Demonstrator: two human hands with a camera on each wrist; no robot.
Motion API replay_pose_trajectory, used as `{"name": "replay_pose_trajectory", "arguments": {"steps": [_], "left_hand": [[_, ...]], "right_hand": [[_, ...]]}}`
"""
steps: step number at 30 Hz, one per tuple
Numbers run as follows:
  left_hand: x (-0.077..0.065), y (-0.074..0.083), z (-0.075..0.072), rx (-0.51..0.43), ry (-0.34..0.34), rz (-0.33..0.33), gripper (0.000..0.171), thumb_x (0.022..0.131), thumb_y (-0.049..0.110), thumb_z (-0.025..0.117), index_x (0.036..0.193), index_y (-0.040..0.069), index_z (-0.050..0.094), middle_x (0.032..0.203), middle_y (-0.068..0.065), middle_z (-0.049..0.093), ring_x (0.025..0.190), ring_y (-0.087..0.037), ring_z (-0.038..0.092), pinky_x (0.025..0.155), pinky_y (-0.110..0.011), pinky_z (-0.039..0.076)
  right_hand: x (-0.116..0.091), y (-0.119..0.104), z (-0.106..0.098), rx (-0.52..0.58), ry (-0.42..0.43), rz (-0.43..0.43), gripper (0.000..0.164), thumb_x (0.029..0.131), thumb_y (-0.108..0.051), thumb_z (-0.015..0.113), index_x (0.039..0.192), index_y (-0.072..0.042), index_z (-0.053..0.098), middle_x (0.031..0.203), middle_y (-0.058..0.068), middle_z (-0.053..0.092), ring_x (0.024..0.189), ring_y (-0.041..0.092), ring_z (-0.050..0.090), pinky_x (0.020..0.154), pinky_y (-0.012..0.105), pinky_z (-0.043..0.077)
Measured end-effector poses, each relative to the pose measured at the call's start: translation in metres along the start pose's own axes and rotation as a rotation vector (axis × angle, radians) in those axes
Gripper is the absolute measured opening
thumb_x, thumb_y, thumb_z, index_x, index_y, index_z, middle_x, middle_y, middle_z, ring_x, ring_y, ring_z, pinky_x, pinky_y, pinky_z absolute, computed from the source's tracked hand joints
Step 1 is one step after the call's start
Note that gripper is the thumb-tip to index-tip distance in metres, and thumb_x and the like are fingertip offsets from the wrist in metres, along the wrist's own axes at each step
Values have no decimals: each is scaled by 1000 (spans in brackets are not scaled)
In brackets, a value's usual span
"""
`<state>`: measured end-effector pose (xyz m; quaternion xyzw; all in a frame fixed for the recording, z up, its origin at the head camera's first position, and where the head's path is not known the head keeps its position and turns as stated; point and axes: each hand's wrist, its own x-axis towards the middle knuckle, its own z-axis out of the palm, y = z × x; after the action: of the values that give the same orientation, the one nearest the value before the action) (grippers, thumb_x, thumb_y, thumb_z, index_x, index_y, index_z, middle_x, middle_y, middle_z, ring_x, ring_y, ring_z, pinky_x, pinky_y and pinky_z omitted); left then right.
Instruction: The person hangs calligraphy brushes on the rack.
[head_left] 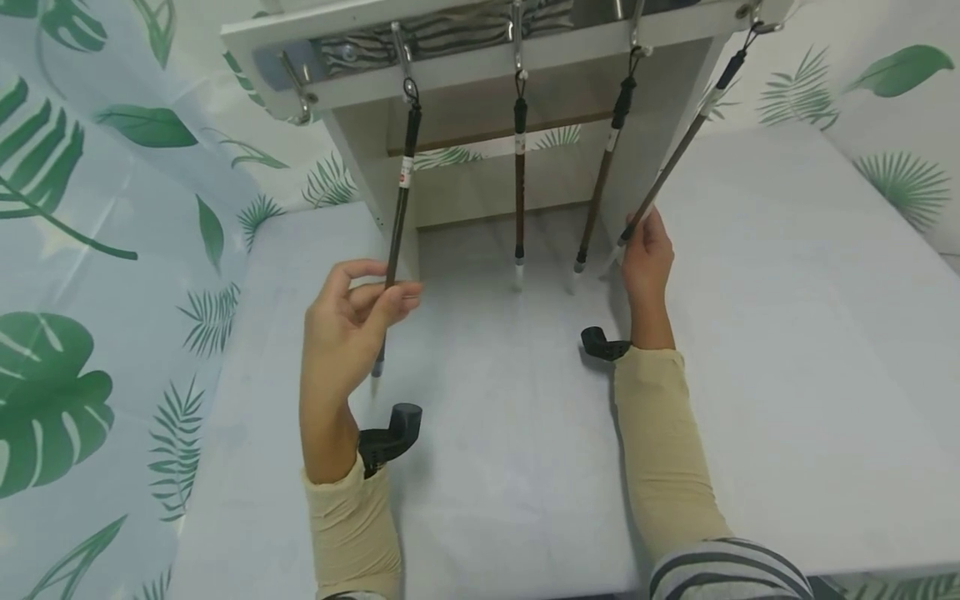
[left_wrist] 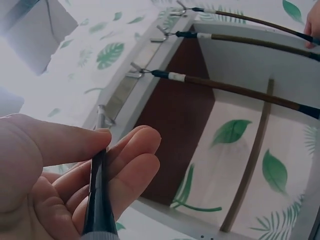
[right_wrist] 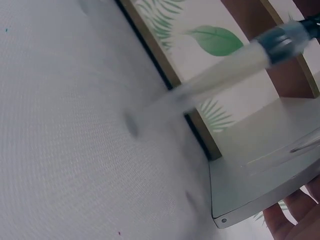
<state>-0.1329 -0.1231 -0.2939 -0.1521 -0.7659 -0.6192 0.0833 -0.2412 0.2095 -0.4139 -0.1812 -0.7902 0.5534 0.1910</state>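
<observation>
My left hand (head_left: 337, 325) pinches the dark shaft of the leftmost calligraphy brush (head_left: 402, 200) between thumb and fingers. That brush hangs by its loop from a metal hook, its capped tip below the hand. My right hand (head_left: 648, 258) pinches the rightmost brush (head_left: 681, 150) low on its shaft, which slants down from the corner hook. Between the hands hang two more brown-shafted brushes, one near the middle (head_left: 520, 183) and another (head_left: 600, 179) right of it. In the right wrist view a blurred pale tip in a clear cap (right_wrist: 225, 72) crosses the foreground, and right fingers (right_wrist: 297, 212) show at the lower right.
A white wooden rack (head_left: 360, 154) with a patterned front rail (head_left: 450, 32) stands on the white-covered table (head_left: 510, 450). One bare hook (head_left: 298, 87) juts out at its left end. A leaf-print cloth (head_left: 142, 250) covers the wall behind and left.
</observation>
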Motion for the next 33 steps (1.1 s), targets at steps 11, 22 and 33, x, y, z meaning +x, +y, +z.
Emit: {"name": "replay_pose_trajectory", "arguments": {"steps": [11, 22, 33], "left_hand": [[-7, 5, -8, 37, 24, -25, 25, 90, -2, 59, 113, -6, 50, 101, -31, 68, 79, 0, 70, 81, -20, 56], [-6, 7, -9, 39, 15, -58, 25, 90, -3, 58, 114, -6, 50, 100, -32, 67, 78, 1, 69, 80, -21, 57], [-5, 5, -10, 72, 20, -47, 27, 89, -2, 59, 114, -7, 50, 99, -30, 68, 78, 4, 68, 79, -20, 57]], "right_hand": [[1, -4, 1, -15, 8, -1, 39, 103, -32, 36, 137, -20, 48, 142, 2, 51, 131, 14, 47, 108, 35, 41], [2, -1, 2, -8, 32, -9, 35, 102, -30, 37, 131, -16, 52, 137, 4, 55, 122, 11, 50, 102, 33, 43], [0, -1, 3, -6, 24, 7, 35, 103, -30, 36, 131, -17, 52, 137, 4, 55, 119, 12, 50, 100, 34, 44]]}}
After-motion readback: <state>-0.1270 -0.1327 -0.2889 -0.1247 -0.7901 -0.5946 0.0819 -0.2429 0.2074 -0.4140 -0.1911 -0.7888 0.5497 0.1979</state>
